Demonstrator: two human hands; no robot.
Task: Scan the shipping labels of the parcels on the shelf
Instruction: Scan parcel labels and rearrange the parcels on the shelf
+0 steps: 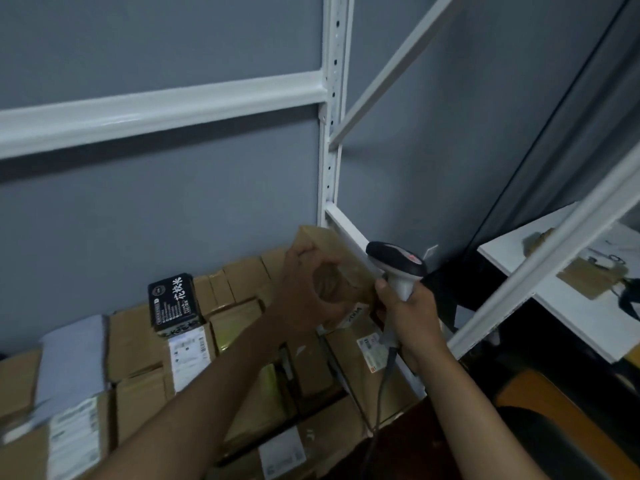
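Brown cardboard parcels (138, 344) with white shipping labels (188, 358) crowd the white metal shelf (332, 133). Above them, the right hand (412, 313) clasps a grey handheld barcode scanner (398, 268), just beside a small tan cardboard box (341, 259) gripped, raised and tilted, by the left hand (304, 289).

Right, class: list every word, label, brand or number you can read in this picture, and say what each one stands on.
"花椒米", as best it reads: large white characters on the black box; its smaller print is too small.
Shipping label on the parcel below it: blurred, unreadable.
Label on the parcel under the scanner: unreadable.
Other labels, front left and bottom: blurred.
Lifted parcel: no readable text.
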